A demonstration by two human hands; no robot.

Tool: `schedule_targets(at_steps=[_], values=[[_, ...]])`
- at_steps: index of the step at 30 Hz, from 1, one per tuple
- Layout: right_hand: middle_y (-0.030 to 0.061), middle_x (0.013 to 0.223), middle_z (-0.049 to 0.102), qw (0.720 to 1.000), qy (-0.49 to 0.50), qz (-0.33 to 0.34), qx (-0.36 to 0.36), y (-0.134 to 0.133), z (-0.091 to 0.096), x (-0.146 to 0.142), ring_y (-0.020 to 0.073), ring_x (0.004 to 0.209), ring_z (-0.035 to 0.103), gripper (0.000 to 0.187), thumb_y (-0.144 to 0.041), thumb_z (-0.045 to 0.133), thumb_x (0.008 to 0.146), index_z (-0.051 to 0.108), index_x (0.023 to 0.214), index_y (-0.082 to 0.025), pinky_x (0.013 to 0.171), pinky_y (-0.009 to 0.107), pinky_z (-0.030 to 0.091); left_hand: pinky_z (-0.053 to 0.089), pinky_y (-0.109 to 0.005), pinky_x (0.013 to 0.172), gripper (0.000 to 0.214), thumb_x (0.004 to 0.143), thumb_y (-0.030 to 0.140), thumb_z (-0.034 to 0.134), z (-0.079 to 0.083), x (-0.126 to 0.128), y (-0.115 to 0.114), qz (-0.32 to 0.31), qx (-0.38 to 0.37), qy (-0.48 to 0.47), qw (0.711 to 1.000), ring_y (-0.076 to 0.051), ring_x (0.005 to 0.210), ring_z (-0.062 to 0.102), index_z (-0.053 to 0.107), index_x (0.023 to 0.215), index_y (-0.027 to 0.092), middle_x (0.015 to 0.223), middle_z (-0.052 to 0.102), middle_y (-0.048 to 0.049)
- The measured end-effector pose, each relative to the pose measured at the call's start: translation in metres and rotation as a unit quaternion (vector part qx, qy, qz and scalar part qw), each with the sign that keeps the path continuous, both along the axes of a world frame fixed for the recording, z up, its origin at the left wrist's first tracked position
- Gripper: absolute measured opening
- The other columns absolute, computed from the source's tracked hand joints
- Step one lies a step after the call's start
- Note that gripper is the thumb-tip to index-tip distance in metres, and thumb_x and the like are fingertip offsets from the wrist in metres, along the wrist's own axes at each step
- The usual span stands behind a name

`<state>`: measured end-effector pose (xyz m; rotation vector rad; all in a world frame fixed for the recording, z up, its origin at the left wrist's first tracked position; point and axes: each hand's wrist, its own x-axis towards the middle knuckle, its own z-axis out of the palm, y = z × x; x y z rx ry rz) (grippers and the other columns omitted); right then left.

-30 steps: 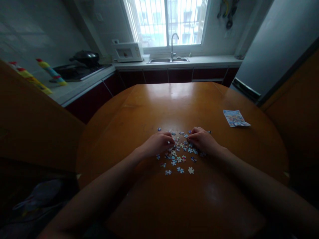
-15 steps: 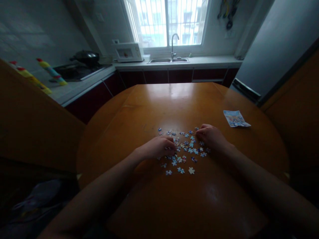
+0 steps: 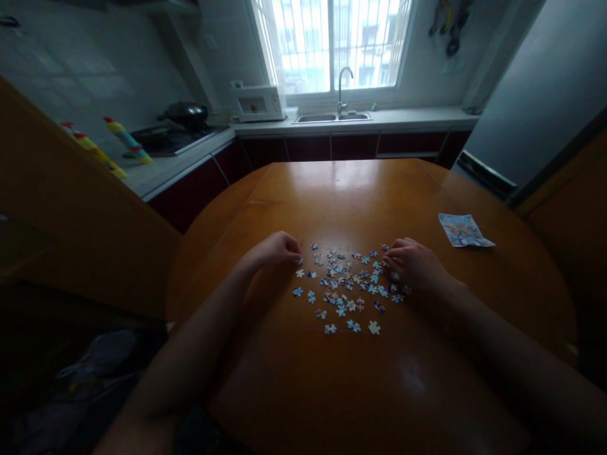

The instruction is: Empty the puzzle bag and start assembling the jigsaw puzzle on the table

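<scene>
Several small jigsaw puzzle pieces (image 3: 348,287) lie scattered on a round wooden table (image 3: 360,196). My left hand (image 3: 275,248) rests at the left edge of the scatter, fingers curled with the tips down by the outermost pieces. My right hand (image 3: 415,264) lies at the right edge of the scatter, fingers bent onto the pieces there. What either hand pinches is too small and dark to make out.
A printed paper sheet (image 3: 463,229) lies on the table at the right. Behind are a kitchen counter with a sink (image 3: 332,117), a microwave (image 3: 260,103), a wok (image 3: 187,114) on the stove and bottles (image 3: 126,139). A grey fridge (image 3: 531,95) stands at right.
Both hands have drawn apart from the middle of the pile: the left went left and away from me, the right shifted right. More pieces show between them. The view shifted a little.
</scene>
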<state>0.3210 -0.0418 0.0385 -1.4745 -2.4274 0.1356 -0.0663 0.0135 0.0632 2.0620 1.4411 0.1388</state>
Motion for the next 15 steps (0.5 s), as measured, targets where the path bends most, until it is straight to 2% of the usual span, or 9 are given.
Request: schedule_targets(at_steps=[4, 7, 10, 12, 15], values=[[0.0087, 0.097, 0.071, 0.999, 0.034, 0.006, 0.006, 0.0, -0.003, -0.003, 0.0235, 0.091, 0.063, 0.022, -0.029, 0.058, 0.097, 0.078, 0.093, -0.023, 0.077, 0.034, 0.049, 0.037, -0.023, 0.057, 0.024, 0.076, 0.038, 0.072, -0.009, 0.001, 0.004, 0.026, 0.022, 0.027, 0.999, -0.013, 0.062, 0.058, 0.071, 0.074, 0.015, 0.069, 0.07, -0.0023], [0.011, 0.107, 0.071, 0.996, 0.075, 0.031, 0.02, -0.006, -0.006, -0.014, 0.0258, 0.1, 0.062, 0.023, -0.029, 0.057, 0.097, 0.077, 0.107, -0.023, 0.086, 0.039, 0.052, 0.044, -0.026, 0.066, 0.022, 0.085, 0.036, 0.067, -0.012, 0.013, 0.001, 0.029, 0.115, -0.003, 0.993, -0.016, 0.072, 0.061, 0.072, 0.085, 0.014, 0.082, 0.071, -0.0058], [0.0115, 0.124, 0.068, 0.991, 0.089, 0.09, 0.032, -0.023, -0.006, -0.035, 0.0275, 0.115, 0.059, 0.031, -0.031, 0.059, 0.097, 0.072, 0.124, -0.026, 0.1, 0.044, 0.05, 0.05, -0.034, 0.089, 0.023, 0.093, 0.034, 0.061, -0.016, 0.029, -0.005, -0.029, 0.22, -0.06, 0.973, -0.02, 0.097, 0.063, 0.071, 0.104, 0.017, 0.106, 0.069, -0.0096], [0.0097, 0.139, 0.062, 0.986, 0.074, 0.145, 0.028, -0.037, -0.006, -0.05, 0.0282, 0.129, 0.053, 0.036, -0.034, 0.058, 0.098, 0.066, 0.133, -0.029, 0.109, 0.047, 0.045, 0.047, -0.039, 0.103, 0.027, 0.096, 0.035, 0.059, -0.022, 0.039, -0.011, -0.077, 0.244, -0.073, 0.964, -0.022, 0.114, 0.06, 0.068, 0.116, 0.019, 0.121, 0.066, -0.0108], [0.0075, 0.156, 0.048, 0.979, 0.032, 0.2, 0.019, -0.051, -0.01, -0.064, 0.0291, 0.145, 0.039, 0.047, -0.037, 0.058, 0.098, 0.057, 0.144, -0.029, 0.118, 0.05, 0.036, 0.04, -0.044, 0.114, 0.039, 0.099, 0.039, 0.058, -0.03, 0.049, -0.019, -0.117, 0.247, -0.062, 0.96, -0.025, 0.131, 0.051, 0.061, 0.132, 0.019, 0.14, 0.057, -0.0133]])
